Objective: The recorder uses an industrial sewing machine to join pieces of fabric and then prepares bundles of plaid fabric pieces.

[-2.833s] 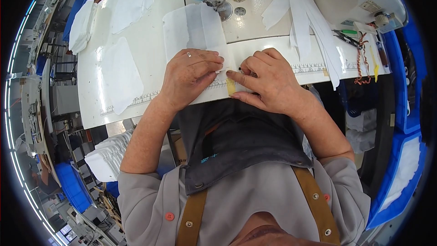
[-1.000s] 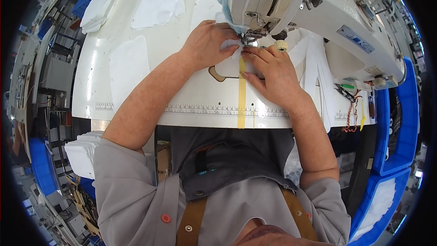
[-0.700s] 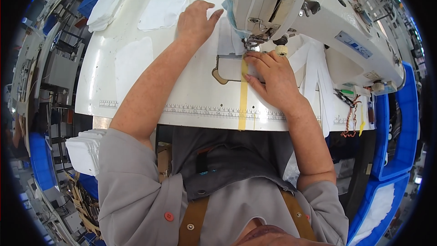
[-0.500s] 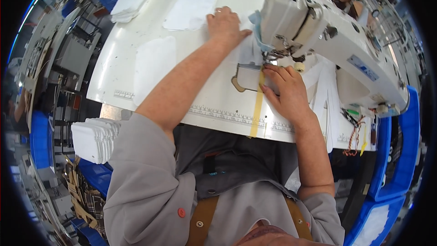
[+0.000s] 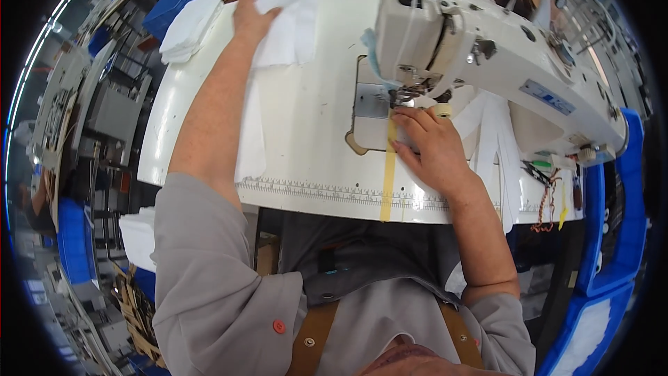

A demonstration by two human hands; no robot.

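Observation:
My left hand (image 5: 255,19) is at the far left of the white sewing table, thumb spread from the fingers. It rests at the edge of a creased white fabric piece (image 5: 296,28), which lies over other white pieces. Close to the needle area of the white sewing machine (image 5: 431,42), my right hand (image 5: 431,146) lies on the table with fingers stretched out. Its fingertips touch the upper end of a yellow strip (image 5: 388,188) that runs down to the table's front edge. Beside them is the metal needle plate (image 5: 371,102); the presser foot partly hides the spot under the needle.
A white fabric stack (image 5: 188,31) sits at the far left corner. White strips (image 5: 490,132) lie right of my right hand, with small cutters (image 5: 537,175) nearby. Blue bins (image 5: 626,237) stand along the right. More white pieces (image 5: 139,235) are below the table's left side.
My left hand has moved from beside the needle to the far left, and a white piece now lies creased there. The right hand stays by the needle. The view has shifted slightly.

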